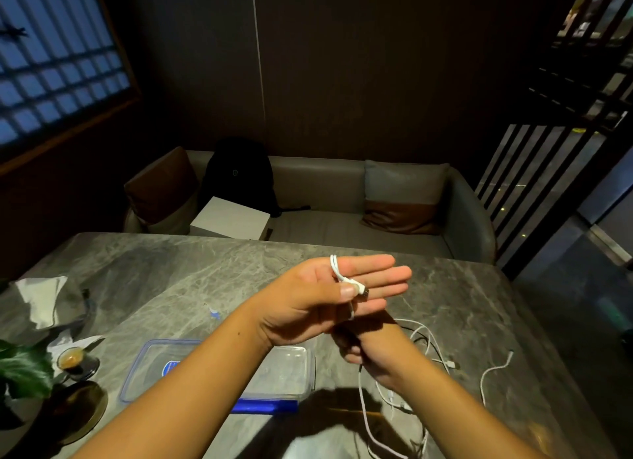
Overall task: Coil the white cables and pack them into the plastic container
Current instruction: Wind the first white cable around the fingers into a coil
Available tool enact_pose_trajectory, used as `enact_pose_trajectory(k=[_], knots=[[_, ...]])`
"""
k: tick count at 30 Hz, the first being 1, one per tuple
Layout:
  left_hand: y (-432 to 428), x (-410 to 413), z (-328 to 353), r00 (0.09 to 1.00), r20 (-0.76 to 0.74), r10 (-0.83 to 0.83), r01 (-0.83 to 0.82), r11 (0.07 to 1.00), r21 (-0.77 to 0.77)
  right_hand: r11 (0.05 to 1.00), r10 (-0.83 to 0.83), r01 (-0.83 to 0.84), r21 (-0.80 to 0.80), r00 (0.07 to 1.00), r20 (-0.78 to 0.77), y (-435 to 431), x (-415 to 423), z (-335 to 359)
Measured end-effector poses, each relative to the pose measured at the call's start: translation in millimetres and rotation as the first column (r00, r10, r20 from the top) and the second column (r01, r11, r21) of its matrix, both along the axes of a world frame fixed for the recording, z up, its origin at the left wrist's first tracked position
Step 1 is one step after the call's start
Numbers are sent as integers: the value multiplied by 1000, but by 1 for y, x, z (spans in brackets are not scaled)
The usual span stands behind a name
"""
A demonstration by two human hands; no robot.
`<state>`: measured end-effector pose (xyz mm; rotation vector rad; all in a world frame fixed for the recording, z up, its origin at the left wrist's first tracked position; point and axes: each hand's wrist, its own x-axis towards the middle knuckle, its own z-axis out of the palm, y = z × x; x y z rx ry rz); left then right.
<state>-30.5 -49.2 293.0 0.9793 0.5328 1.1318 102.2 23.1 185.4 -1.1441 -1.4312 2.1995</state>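
Forearms over plastic container

My left hand is raised above the table, a cable looped over its fingers; my right hand sits just below and nearer me. Under my left forearm lies the container, its lid further left. Loose cables sprawl right of my right hand. A cup stands far left (beside a plant). Beyond both hands, past the table, is a sofa.
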Motion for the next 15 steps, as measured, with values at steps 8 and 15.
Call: enact_pose_trajectory(k=[8, 15], knots=[[4, -10, -15, 994, 7, 113, -113, 991, -71, 906, 207, -200, 373, 978, 21, -35, 27, 69], [4, -13, -23, 994, -52, 97, -103, 987, -120, 845, 276, -279, 457, 958, 74, -33, 52, 102]])
